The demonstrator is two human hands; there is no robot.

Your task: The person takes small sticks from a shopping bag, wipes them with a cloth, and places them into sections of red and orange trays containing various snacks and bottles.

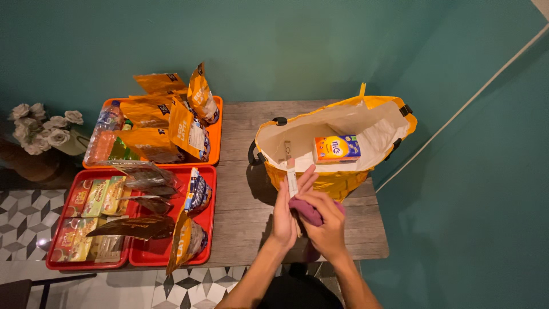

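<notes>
Both hands, left hand (284,214) and right hand (326,224), were closed around a soft purple pouch (305,209) at the wooden tabletop's (240,189) near edge, before an open yellow insulated bag (337,178) holding an orange-and-blue carton (336,149).

This looks like a room in a home or small eatery rather than a workplace. A weathered wooden table (240,171) stands against a plain teal wall (274,40), over a floor of black, grey and white patterned tiles (23,212). At the left edge of the frame sits a bunch of white roses (40,123). Orange and red trays (213,194) of snack packets fill the table's left half.
</notes>
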